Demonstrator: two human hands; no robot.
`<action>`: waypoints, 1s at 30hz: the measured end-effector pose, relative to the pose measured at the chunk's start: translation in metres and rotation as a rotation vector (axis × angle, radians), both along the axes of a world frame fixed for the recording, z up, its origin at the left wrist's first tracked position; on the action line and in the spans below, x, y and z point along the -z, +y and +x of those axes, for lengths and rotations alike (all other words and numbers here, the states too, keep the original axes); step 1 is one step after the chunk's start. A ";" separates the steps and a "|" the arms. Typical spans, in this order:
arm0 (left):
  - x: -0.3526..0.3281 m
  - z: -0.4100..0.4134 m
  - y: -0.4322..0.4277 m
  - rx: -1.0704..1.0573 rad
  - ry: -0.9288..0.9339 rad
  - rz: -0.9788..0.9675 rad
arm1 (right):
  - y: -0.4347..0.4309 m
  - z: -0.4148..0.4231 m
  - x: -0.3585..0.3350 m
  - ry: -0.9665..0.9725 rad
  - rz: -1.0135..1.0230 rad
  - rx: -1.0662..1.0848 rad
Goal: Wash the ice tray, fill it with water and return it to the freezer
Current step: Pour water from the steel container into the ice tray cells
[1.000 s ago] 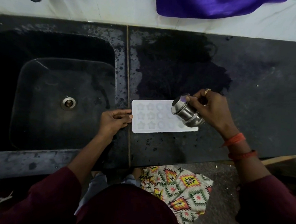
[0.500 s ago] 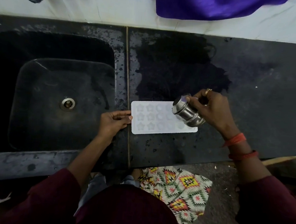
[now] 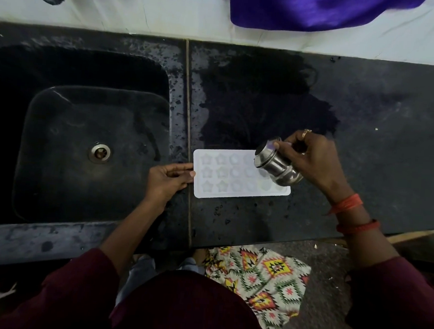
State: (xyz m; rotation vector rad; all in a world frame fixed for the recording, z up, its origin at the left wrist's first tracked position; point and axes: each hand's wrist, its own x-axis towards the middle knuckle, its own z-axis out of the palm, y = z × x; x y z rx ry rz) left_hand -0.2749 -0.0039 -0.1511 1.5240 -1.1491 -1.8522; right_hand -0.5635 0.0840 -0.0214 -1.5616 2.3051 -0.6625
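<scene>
The dark worktop (image 3: 364, 174) runs wide to the right of the sink (image 3: 83, 155). The white ice tray (image 3: 238, 181) lies flat near its front edge. The left hand (image 3: 167, 180) has straight fingers touching the tray's left edge. The right hand (image 3: 311, 160) has fingers gripping a tilted steel cup (image 3: 275, 165) over the tray's right end.

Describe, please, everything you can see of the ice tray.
The ice tray is a pale, translucent rectangle, plastic or silicone by its look, with three rows of small moulds: stars at the left, rounds further right. It lies flat on the wet black counter, right of the sink. The left hand touches its left edge; a tilted steel cup in the right hand hangs over its right end.
</scene>
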 end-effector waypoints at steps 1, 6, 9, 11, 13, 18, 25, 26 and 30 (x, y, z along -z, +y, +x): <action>0.000 0.000 0.000 0.002 0.001 -0.002 | 0.000 0.000 0.000 0.000 -0.002 -0.001; 0.000 0.001 0.000 0.002 -0.004 0.001 | 0.000 0.000 0.000 0.002 0.004 -0.001; 0.000 0.000 0.000 -0.001 -0.003 0.005 | 0.000 0.001 0.000 0.010 -0.002 0.003; -0.001 0.000 0.001 -0.002 -0.004 0.004 | 0.001 0.002 0.000 0.011 -0.004 0.004; -0.002 0.001 0.002 -0.001 -0.004 0.003 | 0.003 0.003 0.000 0.009 -0.006 0.010; -0.006 0.000 0.002 0.004 -0.010 0.008 | 0.013 0.005 0.001 0.004 -0.025 0.023; -0.005 -0.001 -0.001 0.017 -0.043 0.010 | 0.033 0.012 0.002 -0.033 -0.035 0.025; -0.005 -0.001 -0.001 0.020 -0.042 0.009 | 0.034 0.012 0.003 -0.035 -0.035 0.028; -0.005 0.000 0.000 0.028 -0.038 0.004 | 0.038 0.016 0.002 -0.055 -0.037 0.060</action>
